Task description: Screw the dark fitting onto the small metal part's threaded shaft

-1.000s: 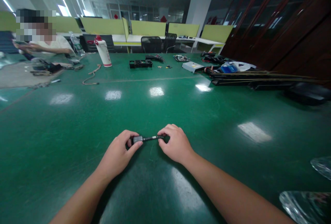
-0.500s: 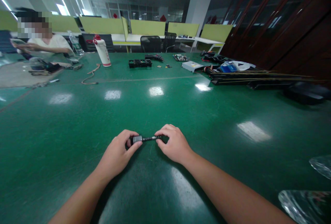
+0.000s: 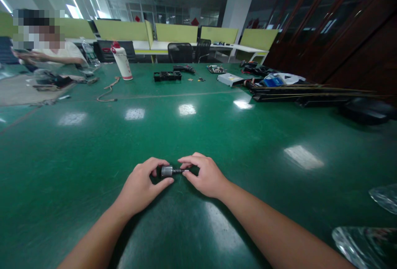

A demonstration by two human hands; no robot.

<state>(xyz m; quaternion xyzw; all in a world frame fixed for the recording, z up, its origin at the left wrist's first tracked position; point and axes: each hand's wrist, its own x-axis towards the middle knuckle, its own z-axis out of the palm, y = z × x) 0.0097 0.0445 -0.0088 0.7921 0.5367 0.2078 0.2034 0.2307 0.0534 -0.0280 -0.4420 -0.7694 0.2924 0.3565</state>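
Observation:
A small grey metal cylinder (image 3: 167,171) with a thin dark shaft pointing right lies on the green table (image 3: 192,132), between my two hands. My left hand (image 3: 141,184) is open around the cylinder, its index finger behind it and its thumb in front, with gaps on both sides. At the shaft's right end is my right hand (image 3: 206,175), its fingers spread, the thumb close to the tip. Whether the thumb touches the shaft is hard to tell.
Farther back stand a white bottle with a red cap (image 3: 124,64), a looped cord (image 3: 107,91), a black slotted part (image 3: 167,76) and a grey box (image 3: 230,79). Dark bars (image 3: 297,93) lie at back right, clear plastic (image 3: 362,244) at front right. A person (image 3: 58,54) sits at left.
Both hands have loosened their pinch and opened. The part now sits slightly lower and farther right, and less of the shaft shows on its right.

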